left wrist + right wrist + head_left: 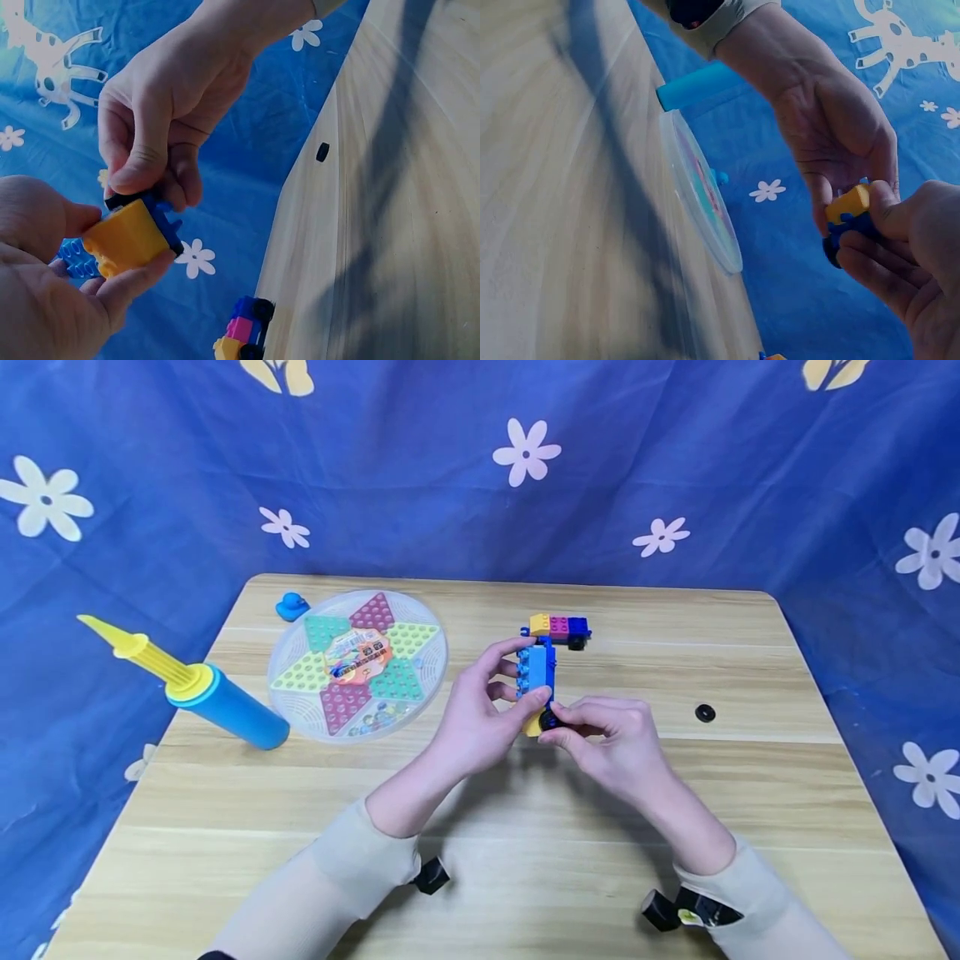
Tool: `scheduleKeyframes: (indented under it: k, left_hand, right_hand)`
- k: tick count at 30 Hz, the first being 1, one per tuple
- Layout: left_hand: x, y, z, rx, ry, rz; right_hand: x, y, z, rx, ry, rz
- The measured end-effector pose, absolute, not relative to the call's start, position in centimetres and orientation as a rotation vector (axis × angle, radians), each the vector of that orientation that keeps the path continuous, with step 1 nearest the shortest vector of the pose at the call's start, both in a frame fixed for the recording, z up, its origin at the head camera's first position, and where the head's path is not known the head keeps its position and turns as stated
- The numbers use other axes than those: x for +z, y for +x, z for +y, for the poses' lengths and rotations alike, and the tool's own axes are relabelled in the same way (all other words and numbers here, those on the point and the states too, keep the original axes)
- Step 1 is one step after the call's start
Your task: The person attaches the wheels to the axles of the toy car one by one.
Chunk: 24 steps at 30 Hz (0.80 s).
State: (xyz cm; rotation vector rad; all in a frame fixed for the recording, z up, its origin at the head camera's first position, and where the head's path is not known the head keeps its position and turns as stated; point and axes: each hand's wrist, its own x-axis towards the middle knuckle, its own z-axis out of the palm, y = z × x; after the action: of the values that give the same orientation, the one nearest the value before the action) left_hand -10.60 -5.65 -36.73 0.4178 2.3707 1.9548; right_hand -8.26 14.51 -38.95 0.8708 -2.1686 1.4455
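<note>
My left hand (480, 718) grips a toy block car (534, 668) in mid-air over the table, its light blue studded bricks turned to the left. A yellow brick (131, 238) forms the end nearest me, on a dark blue base. At that end my right hand (618, 739) pinches a black wheel (550, 719) against the base between thumb and fingers; whether the wheel is seated is hidden. Behind the hands stands a second block car (558, 627) in yellow, pink and blue, with black wheels. A loose black wheel (705, 713) lies to the right.
On the left of the wooden table (765, 810) lies a round Chinese checkers board (435, 668) in clear plastic. A blue hand pump (232, 710) with a yellow nozzle is beside it. A small blue duck (292, 606) sits at the back left. Blue flowered cloth (420, 485) surrounds the table.
</note>
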Motion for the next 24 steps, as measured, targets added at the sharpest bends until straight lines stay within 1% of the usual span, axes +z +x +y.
scheduleKeyframes:
  k: [5, 10, 18, 24]
  left_hand:
    - [-36.9, -10.8, -5.6, 2.067, 0.439, 2.203]
    - [-37.2, -10.9, -5.6, 2.154, 0.476, 2.068]
    - [-37.5, -11.0, -5.6, 2.162, 0.659, 2.033]
    - [-37.7, -10.9, -5.5, 2.152, 0.674, 2.039]
  right_hand:
    - [-38.9, -8.0, 14.7, 1.420, 0.833, -2.148]
    - [-38.9, -7.9, 15.2, 1.399, 0.919, -2.112]
    - [-38.7, -8.1, 15.8, 1.476, 0.985, -2.048]
    - [-38.7, -8.0, 16.2, 1.456, 1.037, -2.036]
